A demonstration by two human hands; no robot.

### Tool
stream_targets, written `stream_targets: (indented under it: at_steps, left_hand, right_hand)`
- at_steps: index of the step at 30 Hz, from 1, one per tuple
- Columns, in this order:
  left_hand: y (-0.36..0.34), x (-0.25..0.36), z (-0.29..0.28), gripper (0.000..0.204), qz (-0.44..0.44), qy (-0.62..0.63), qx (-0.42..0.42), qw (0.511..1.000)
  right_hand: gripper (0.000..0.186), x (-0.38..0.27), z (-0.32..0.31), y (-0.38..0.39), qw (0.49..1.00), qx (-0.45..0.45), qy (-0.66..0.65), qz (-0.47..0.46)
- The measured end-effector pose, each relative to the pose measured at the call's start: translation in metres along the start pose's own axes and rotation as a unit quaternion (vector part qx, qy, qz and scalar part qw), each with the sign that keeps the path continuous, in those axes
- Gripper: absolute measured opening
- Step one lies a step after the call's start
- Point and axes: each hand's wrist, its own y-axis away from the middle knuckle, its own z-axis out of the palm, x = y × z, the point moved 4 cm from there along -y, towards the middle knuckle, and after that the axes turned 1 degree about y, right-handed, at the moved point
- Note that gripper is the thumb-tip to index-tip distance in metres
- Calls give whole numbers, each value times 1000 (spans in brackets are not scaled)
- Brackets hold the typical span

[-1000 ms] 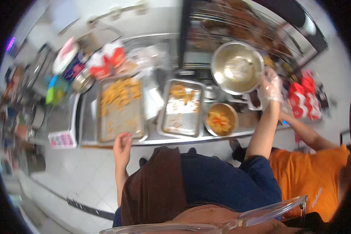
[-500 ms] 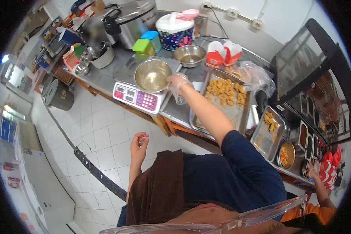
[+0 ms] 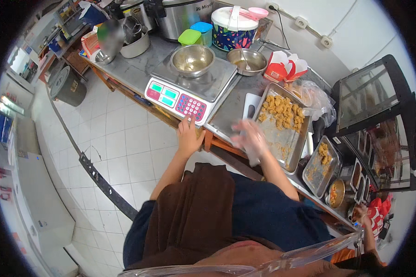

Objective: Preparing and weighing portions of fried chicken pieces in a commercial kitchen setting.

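Observation:
A metal mixing bowl (image 3: 192,61) rests on the steel plate of a digital scale (image 3: 168,99), whose small screens glow green. My left hand (image 3: 189,137), bare, is at the scale's front edge, a fingertip on or just by the red and white keypad (image 3: 191,107); its fingers are stretched and it holds nothing. To the right, my right hand (image 3: 251,140) wears a clear plastic glove and is slightly blurred, its fingers apart with nothing visible in them. It is beside the large metal tray (image 3: 276,141) of fried, battered pieces (image 3: 282,111). A white handled board (image 3: 251,105) lies at that tray's left.
Behind stand a steel bowl with a spoon (image 3: 247,61), red and white cartons (image 3: 285,68), lidded tubs (image 3: 190,37) and a patterned bucket (image 3: 234,34). A smaller tray (image 3: 320,171) and open glass-doored cabinet (image 3: 370,97) are right. Another person's hand (image 3: 361,213) is far right.
My right hand has left the bowl's rim and drawn back towards me. My left hand has risen to the scale's keypad. The screens, grey before, are lit green. The view has shifted.

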Motion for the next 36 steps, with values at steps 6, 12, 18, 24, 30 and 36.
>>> stream_targets:
  at_steps: [6,12,18,24,30,36]
  left_hand:
    - [-10,-6,17,60,-18,-79,-48,996]
    - [-14,7,23,57,7,-146,-21,989]
    - [-22,-1,26,58,26,-220,-4,975]
    - [-27,-17,36,59,-68,-295,-38,952]
    - [-25,35,44,66,-53,-242,77,966]
    - [-19,169,70,54,208,13,139,968]
  right_hand:
    - [45,26,-114,120,967,254,25,0]
    - [43,50,-173,174,914,393,-52,-81]
    - [40,70,-211,195,890,430,-108,-106]
    - [41,87,-257,232,858,486,-128,-106]
    - [39,91,-297,278,819,553,-83,-128]
    - [53,82,-343,323,779,612,-55,-123]
